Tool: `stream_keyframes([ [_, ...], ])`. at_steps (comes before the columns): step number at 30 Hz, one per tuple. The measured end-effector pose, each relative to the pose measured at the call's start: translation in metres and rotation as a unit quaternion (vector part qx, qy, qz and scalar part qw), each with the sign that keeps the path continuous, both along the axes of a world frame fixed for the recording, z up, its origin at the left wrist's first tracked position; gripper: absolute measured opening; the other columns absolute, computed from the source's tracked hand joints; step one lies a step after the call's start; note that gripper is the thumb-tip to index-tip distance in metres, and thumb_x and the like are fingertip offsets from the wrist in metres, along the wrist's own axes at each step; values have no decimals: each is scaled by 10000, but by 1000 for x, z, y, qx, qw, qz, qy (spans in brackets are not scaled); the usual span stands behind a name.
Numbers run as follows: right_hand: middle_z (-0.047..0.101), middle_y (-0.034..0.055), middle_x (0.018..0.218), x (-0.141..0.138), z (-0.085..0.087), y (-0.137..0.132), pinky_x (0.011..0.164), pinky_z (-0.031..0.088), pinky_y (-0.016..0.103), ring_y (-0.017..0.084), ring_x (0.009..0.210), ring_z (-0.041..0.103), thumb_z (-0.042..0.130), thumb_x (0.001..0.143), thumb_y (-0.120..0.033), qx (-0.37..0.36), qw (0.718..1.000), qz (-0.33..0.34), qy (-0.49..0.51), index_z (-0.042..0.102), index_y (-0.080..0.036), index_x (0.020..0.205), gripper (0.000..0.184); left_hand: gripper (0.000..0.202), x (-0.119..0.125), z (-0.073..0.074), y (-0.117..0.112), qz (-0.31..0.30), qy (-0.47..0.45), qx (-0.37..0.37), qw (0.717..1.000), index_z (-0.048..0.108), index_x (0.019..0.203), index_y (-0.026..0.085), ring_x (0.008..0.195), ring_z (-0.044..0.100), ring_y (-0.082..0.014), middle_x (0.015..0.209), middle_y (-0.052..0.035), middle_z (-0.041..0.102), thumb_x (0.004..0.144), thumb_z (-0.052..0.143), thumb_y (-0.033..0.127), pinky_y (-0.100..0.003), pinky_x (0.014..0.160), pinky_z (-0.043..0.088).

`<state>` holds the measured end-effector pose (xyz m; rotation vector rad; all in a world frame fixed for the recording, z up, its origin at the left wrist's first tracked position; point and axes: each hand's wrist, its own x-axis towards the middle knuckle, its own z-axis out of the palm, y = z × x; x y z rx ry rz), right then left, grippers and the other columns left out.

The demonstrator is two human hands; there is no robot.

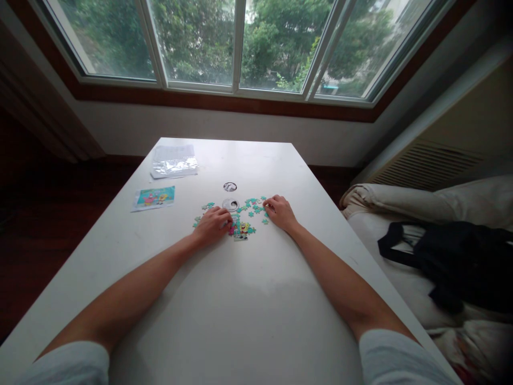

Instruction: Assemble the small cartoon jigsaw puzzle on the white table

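Observation:
Several loose teal jigsaw pieces [252, 205] lie scattered at the middle of a white table [240, 299]. A small joined patch of puzzle [241, 230] with cartoon figures sits just in front of them. My left hand [213, 224] rests knuckles-up on the table with fingers curled, its fingertips touching the joined patch. My right hand [279, 212] lies at the right edge of the scatter, fingers bent and pinched onto a loose piece [266, 205]. What the left fingers hold, if anything, is hidden.
A printed picture card [154, 197] and a clear plastic bag [173, 161] lie at the table's far left. Two round cable-hole covers [230, 195] sit behind the pieces. A bed with a black bag [460, 264] adjoins the right side. A window spans the far wall.

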<state>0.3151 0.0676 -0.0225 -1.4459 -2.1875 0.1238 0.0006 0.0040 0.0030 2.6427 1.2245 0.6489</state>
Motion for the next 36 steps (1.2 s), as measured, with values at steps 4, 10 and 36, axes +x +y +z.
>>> stream_keyframes([
  [4, 645, 75, 980, 1, 1, -1, 934, 433, 370, 244, 971, 561, 632, 933, -306, -5, 1000, 9, 1, 762, -254, 1031, 171, 154, 1, 1, 0, 1, -1, -6, 1000, 718, 967, 221, 991, 593, -232, 1065, -61, 710, 949, 565, 217, -398, 926, 455],
  [10, 641, 65, 984, 2, 1, 0, 939, 430, 367, 240, 984, 561, 657, 900, -285, -8, 1000, 18, 3, 763, -259, 980, 135, 148, 0, 1, 0, 3, -5, -9, 1000, 716, 966, 220, 989, 593, -230, 1068, -63, 707, 937, 571, 208, -398, 930, 458],
  [36, 640, 74, 1039, 1, 2, 5, 948, 444, 378, 246, 1013, 567, 691, 895, -268, -46, 999, 4, -2, 727, -235, 933, 62, 144, 0, 0, 0, 4, -10, -10, 1000, 718, 969, 230, 992, 595, -229, 1077, -61, 703, 935, 579, 209, -396, 931, 458],
])
